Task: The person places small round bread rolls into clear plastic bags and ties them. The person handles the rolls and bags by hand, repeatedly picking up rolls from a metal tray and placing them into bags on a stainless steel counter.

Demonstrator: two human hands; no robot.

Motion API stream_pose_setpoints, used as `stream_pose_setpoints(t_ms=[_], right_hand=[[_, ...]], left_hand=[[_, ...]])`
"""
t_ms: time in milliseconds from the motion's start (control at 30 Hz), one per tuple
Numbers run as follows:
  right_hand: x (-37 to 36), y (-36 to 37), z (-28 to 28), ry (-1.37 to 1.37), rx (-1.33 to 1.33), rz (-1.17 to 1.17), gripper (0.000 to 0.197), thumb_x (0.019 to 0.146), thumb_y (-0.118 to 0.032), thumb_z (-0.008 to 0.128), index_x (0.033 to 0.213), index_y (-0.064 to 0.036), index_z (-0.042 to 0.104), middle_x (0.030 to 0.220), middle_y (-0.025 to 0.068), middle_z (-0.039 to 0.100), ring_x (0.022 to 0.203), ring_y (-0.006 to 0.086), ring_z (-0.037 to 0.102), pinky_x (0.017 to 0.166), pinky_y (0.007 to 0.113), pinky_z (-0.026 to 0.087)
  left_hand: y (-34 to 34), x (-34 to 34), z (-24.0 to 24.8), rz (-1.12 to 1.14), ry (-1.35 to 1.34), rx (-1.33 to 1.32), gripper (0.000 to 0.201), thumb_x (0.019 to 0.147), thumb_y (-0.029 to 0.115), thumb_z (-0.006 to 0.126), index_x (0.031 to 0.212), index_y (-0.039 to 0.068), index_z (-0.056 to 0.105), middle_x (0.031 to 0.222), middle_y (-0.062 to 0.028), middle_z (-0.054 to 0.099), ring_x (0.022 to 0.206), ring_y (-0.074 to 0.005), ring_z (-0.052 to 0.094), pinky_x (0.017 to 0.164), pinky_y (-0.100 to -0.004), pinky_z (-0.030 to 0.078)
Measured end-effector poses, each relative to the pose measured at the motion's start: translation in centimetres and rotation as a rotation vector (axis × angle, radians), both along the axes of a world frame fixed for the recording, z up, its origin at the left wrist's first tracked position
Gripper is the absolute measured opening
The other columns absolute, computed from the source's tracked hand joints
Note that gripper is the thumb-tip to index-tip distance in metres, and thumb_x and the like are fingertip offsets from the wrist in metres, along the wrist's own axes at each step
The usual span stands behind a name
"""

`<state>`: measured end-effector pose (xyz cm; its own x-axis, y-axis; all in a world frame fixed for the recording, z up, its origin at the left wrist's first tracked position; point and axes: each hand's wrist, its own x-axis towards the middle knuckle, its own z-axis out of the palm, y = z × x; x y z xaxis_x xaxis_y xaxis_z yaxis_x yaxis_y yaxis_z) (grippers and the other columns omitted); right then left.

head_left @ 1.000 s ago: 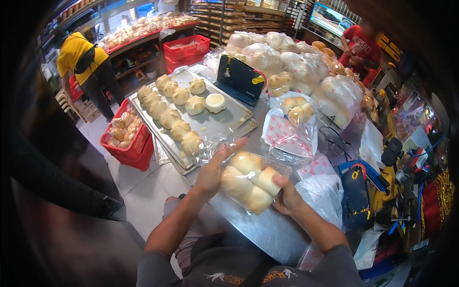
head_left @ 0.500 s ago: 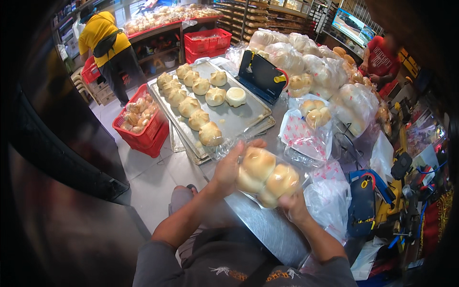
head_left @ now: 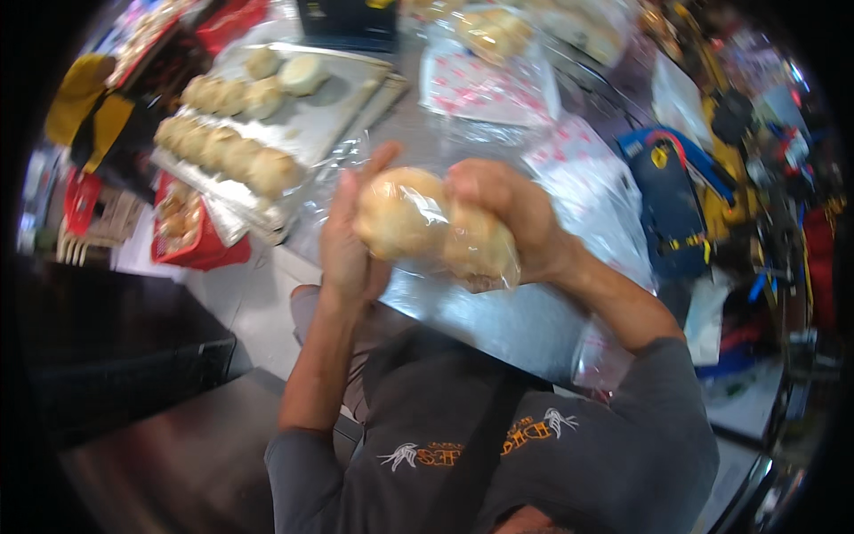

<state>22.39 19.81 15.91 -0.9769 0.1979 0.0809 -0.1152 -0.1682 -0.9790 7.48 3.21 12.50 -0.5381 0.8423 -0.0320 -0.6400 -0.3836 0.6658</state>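
Between my two hands is a clear plastic bag of golden buns [head_left: 405, 214], lifted over the near part of the metal table [head_left: 436, 307]. My left hand [head_left: 345, 236] supports the bag's left side, thumb and fingers closed against it, and loose plastic film spreads beside that hand. From the right, my right hand [head_left: 511, 209] wraps over the other end, its fingers curled on the bag and partly hidden. To the left, a baking tray [head_left: 334, 102] carries rows of pointed buns [head_left: 227, 156] and one pale, flat-topped piece [head_left: 303, 75].
Beyond my hands lies a white and pink printed plastic bag [head_left: 485, 84], with bagged buns [head_left: 494, 34] above it. White plastic bags [head_left: 596, 214] cover the table's right side, near a dark blue case [head_left: 672, 191]. A red crate [head_left: 200, 236] of bread stands on the floor at left.
My view has tipped downward. The bag of buns has turned in my hands, and my right hand has shifted from its lower corner to over its right end.
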Motion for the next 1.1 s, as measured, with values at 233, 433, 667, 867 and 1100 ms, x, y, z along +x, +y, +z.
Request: stream_pose_setpoints(t_ms=[233,433,667,867,1100], right_hand=[[5.9,1.0,0.8,-0.452,0.375,-0.236,0.042,0.094,-0.025,0.082,0.127,-0.0045,0.066,0.126,0.0113,0.068,0.11,0.0192,0.07,0.097,0.036,0.057],[10.6,0.2,6.2,0.537,1.368,-0.238,0.029,0.08,-0.03,0.079,0.105,-0.0152,0.071,0.124,0.0017,0.064,0.115,0.0244,0.063,0.098,0.047,0.051],[13.8,2.2,5.6,0.373,1.543,-0.273,0.032,0.078,-0.031,0.075,0.106,-0.0155,0.072,0.127,0.0028,0.062,0.118,0.0254,0.06,0.101,0.052,0.046],[19.6,4.3,6.6,0.063,1.615,-0.262,0.016,0.075,-0.019,0.071,0.089,-0.0107,0.066,0.093,0.0003,0.064,0.096,0.0211,0.066,0.08,0.038,0.051],[24.9,8.2,8.1,-0.201,1.381,-0.517,0.015,0.093,-0.017,0.075,0.093,-0.0034,0.069,0.079,0.0084,0.065,0.072,0.0268,0.067,0.063,0.038,0.05]], left_hand=[[0.0,0.3,4.4,-0.481,0.217,-0.114,0.074,0.11,0.05,0.045,0.151,-0.011,0.047,0.143,-0.0234,0.061,0.128,-0.0303,0.063,0.109,-0.0407,0.051],[3.4,2.6,4.4,-1.295,0.76,-0.515,0.05,0.107,0.029,0.062,0.147,0.001,0.058,0.137,-0.0133,0.066,0.123,-0.0226,0.066,0.105,-0.0384,0.053],[8.1,6.6,-0.5,-1.494,1.138,0.018,0.045,0.104,0.011,0.06,0.148,0.004,0.054,0.136,-0.0129,0.065,0.129,-0.0214,0.064,0.109,-0.035,0.054],[13.5,9.2,4.2,-1.589,0.491,0.014,0.064,0.085,0.02,0.084,0.138,-0.001,0.056,0.128,-0.018,0.066,0.125,-0.0289,0.065,0.107,-0.0349,0.052],[18.7,14.2,12.5,-1.109,1.513,-0.237,0.076,0.072,0.025,0.09,0.135,0.001,0.055,0.112,-0.0224,0.071,0.108,-0.0369,0.072,0.094,-0.0447,0.057]])
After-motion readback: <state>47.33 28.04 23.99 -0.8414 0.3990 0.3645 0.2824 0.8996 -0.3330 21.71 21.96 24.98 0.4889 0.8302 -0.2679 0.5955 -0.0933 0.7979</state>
